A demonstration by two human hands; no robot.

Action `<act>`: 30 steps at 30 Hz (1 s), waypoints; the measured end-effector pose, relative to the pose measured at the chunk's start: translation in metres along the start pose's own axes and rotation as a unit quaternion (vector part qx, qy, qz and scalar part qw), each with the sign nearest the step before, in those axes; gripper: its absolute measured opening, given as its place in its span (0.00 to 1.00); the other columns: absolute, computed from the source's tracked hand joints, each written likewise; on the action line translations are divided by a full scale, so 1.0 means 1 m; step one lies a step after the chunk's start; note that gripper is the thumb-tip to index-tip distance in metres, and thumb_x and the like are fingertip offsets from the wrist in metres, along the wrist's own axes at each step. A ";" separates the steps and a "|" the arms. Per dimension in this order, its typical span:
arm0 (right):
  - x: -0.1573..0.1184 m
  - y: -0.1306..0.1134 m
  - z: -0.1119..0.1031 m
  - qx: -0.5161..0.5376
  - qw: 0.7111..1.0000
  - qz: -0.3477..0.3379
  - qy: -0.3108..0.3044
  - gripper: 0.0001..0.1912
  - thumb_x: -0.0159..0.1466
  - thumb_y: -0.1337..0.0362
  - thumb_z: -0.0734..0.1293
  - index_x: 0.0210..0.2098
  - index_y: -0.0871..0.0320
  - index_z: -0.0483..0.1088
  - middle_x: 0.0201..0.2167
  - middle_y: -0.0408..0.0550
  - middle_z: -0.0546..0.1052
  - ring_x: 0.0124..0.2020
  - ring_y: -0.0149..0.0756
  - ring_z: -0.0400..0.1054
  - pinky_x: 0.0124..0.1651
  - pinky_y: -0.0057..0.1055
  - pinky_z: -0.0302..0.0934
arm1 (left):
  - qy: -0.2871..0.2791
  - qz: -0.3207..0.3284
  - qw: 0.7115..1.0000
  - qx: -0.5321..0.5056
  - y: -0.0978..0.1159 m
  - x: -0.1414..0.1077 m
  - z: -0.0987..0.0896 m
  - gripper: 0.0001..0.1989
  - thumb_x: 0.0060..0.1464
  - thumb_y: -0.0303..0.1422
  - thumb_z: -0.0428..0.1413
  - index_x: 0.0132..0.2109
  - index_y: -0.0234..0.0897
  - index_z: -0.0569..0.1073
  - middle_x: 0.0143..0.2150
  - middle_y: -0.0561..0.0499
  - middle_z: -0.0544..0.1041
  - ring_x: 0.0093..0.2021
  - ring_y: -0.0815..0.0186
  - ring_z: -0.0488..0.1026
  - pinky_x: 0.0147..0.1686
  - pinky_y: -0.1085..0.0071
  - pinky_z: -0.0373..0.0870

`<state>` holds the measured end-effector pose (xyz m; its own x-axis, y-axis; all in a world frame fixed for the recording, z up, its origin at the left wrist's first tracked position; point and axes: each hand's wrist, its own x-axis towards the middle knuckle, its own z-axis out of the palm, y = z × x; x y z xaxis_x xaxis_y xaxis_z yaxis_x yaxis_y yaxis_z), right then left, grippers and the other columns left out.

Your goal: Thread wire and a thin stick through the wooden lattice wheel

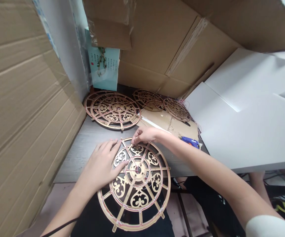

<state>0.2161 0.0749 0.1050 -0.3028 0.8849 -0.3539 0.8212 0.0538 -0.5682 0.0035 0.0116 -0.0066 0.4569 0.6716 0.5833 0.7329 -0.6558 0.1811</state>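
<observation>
Golden openwork wheel (143,172): reddish wire runs along rings and spokes

The wheel lies at the table's (68,166) front, its 6 o'clock side jutting past the edge. Reddish wire (132,225) already follows much of the rim, inner ring and spokes; whether any stretch remains loose is too fine to tell. From its hub, the left hand (104,163) rests at 10 o'clock, fingers spread, thumb reaching inward. The right hand (143,135), just past 12, pinches a small pale stick (130,146) at the 11 o'clock spoke. Being round, the wheel has no long axis; its fleur-de-lis face looks up, rim tabs pointing near 11, 3, 5 and 7.
</observation>
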 end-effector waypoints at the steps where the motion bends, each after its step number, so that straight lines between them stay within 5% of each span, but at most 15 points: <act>1: -0.002 0.000 0.001 -0.009 1.000 -0.012 0.007 0.03 0.58 0.70 0.73 0.29 0.60 0.81 0.25 0.43 0.79 0.26 0.27 0.65 0.31 0.25 0.57 | 0.000 0.000 1.000 0.000 0.000 0.000 0.000 0.36 0.62 0.50 0.55 0.69 0.32 0.64 0.61 0.38 0.73 0.60 0.48 0.68 0.60 0.51 0.66; 19: -0.055 0.010 0.045 -0.056 0.969 -0.108 0.216 0.12 0.65 0.64 0.66 0.37 0.62 0.82 0.26 0.48 0.78 0.27 0.31 0.63 0.32 0.30 0.54 | 0.002 -0.010 1.000 -0.005 -0.001 -0.003 0.000 0.37 0.62 0.52 0.55 0.69 0.30 0.64 0.63 0.36 0.72 0.63 0.47 0.67 0.62 0.50 0.65; 30: -0.051 0.022 0.056 -0.064 0.961 -0.135 0.232 0.12 0.65 0.64 0.65 0.36 0.61 0.82 0.25 0.47 0.78 0.26 0.31 0.65 0.31 0.29 0.55 | 0.001 -0.010 1.000 -0.004 -0.003 -0.002 0.004 0.37 0.62 0.52 0.55 0.69 0.32 0.64 0.64 0.36 0.71 0.64 0.47 0.67 0.63 0.50 0.65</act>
<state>0.2223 0.0048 0.0693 -0.2893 0.9400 0.1806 0.8044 0.3410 -0.4864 0.0023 0.0133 -0.0116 0.4416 0.6834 0.5814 0.7371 -0.6457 0.1991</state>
